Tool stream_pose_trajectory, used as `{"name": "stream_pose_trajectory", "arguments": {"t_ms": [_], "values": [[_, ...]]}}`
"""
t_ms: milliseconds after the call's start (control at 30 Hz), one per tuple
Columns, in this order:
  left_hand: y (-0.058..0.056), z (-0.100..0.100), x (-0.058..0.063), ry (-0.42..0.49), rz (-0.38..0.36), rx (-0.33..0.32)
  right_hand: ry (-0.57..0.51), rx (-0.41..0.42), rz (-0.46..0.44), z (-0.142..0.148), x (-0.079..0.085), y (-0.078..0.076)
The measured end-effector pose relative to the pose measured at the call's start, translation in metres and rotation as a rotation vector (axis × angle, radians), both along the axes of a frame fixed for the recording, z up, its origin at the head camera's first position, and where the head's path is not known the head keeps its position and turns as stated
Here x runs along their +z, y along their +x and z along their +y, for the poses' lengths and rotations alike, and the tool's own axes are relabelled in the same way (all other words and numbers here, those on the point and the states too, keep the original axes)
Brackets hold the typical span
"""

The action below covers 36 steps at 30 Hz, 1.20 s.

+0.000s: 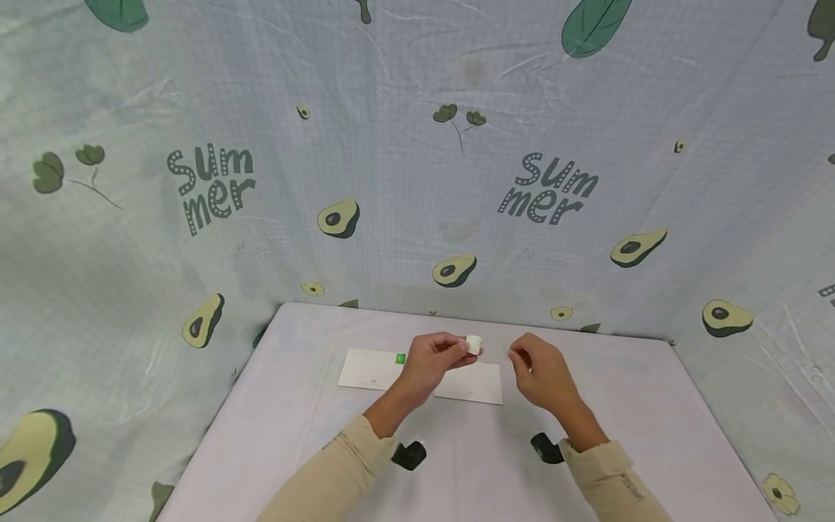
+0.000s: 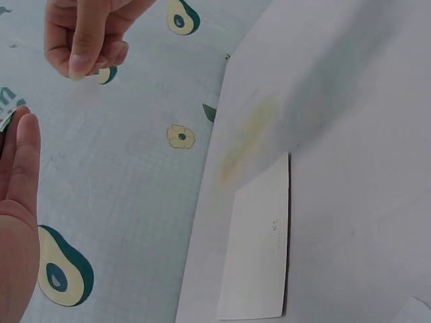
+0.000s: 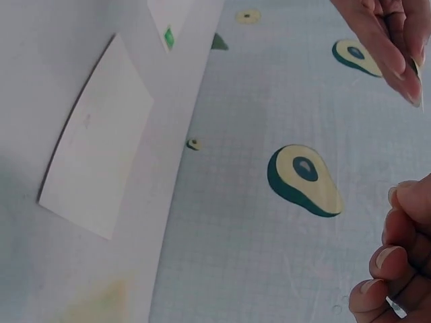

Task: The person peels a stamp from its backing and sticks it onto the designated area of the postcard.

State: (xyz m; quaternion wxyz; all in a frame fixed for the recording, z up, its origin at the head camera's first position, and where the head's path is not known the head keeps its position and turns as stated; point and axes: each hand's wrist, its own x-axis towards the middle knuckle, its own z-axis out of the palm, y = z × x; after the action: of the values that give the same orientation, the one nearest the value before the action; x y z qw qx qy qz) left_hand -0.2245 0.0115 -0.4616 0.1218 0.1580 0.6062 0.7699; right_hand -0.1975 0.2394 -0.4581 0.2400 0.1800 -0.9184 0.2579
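Note:
Between thumb and fingertips my left hand (image 1: pixel 430 364) pinches a small white square piece (image 1: pixel 474 344), raised above the table. In the left wrist view only that piece's green-tinged edge (image 2: pixel 6 121) shows beyond the fingers. My right hand (image 1: pixel 543 371) hovers a short way to the right, its fingers curled and the thumb against them. Whether something thin or clear is pinched there, I cannot tell. Below the hands lie two flat white cards: a left card (image 1: pixel 365 370) with a small green square (image 1: pixel 401 358) near its upper right, and a right card (image 1: pixel 471 384), partly behind the left hand.
The white table (image 1: pixel 620 406) meets a hanging avocado-print curtain (image 1: pixel 391 145) at its back and sides. A black wrist device (image 1: pixel 409 455) is at the left cuff, another black device (image 1: pixel 546 448) at the right cuff.

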Motion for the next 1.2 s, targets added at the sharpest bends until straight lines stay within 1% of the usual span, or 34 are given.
{"name": "stream_pose_trajectory", "arguments": {"t_ms": [200, 333, 567, 633, 867, 1033, 1200], "values": [[-0.001, -0.002, 0.0, 0.029, -0.03, 0.011, 0.022, -0.052, -0.075, 0.018, -0.009, 0.007], [-0.002, -0.002, -0.001, 0.034, -0.025, 0.014, 0.009, -0.087, -0.121, 0.029, -0.015, 0.014], [-0.002, -0.004, -0.001, 0.024, -0.048, 0.038, 0.023, -0.124, -0.169, 0.04, -0.018, 0.023], [-0.002, -0.005, -0.001, 0.024, -0.045, 0.041, 0.028, -0.13, -0.175, 0.043, -0.019, 0.024], [-0.004, -0.004, -0.001, 0.031, -0.035, 0.07, 0.017, -0.129, -0.187, 0.05, -0.023, 0.034], [-0.004, -0.005, -0.002, 0.02, -0.042, 0.083, -0.001, -0.102, -0.202, 0.047, -0.027, 0.042], [-0.004, -0.006, -0.003, 0.013, -0.046, 0.122, -0.029, -0.07, -0.212, 0.04, -0.029, 0.047]]}}
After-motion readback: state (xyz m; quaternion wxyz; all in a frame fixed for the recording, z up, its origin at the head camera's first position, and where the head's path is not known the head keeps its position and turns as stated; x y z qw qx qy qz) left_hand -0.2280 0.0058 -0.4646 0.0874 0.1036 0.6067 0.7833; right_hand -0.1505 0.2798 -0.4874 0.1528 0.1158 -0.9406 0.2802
